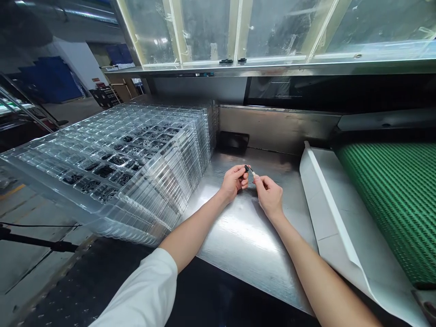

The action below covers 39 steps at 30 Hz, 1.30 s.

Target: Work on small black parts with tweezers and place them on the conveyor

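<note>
My left hand (235, 182) is closed on a small round black part (246, 168), held between thumb and fingers above the metal worktop (238, 227). Close to its right, my right hand (269, 194) pinches a thin tool with a pale handle (254, 174) and a dark tip. That tip points at the black part; whether the two touch is too small to tell. What exactly the tool is does not show. Left of my hands stands a tall stack of clear plastic trays (163, 181), whose top pockets hold several black round parts (118, 160).
On the right runs a green conveyor belt (395, 190), with a white raised guard (327, 209) along its near side. A metal-framed shelf with clear panels (211, 32) overhangs the back. A dark flat object (234, 140) lies against the rear metal wall.
</note>
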Tool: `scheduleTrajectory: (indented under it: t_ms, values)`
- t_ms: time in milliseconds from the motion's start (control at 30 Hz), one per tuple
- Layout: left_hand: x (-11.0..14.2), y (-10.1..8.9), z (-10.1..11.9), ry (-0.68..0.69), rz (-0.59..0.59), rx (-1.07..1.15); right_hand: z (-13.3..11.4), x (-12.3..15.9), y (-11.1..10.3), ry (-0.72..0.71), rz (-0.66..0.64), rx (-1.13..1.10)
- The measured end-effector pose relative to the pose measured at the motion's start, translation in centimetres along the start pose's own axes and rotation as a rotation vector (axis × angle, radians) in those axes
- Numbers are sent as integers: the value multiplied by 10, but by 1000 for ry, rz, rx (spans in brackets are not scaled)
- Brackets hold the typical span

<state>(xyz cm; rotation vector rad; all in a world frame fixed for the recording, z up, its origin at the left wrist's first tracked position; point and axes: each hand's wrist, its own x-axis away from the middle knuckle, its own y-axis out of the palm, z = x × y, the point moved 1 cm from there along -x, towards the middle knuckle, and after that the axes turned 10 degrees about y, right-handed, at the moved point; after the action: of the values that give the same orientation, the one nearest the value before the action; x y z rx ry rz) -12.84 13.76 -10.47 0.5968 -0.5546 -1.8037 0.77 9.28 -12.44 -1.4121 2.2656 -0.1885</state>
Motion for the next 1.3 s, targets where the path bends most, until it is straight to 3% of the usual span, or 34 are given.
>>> scheduleTrajectory:
  t_ms: [433,1300]
  values:
    - [0,-1,6,41,34,168,-3,2,2,-26,-39,92]
    - [-1,-4,6,60,-38,186,-1,0,0,-43,-20,92]
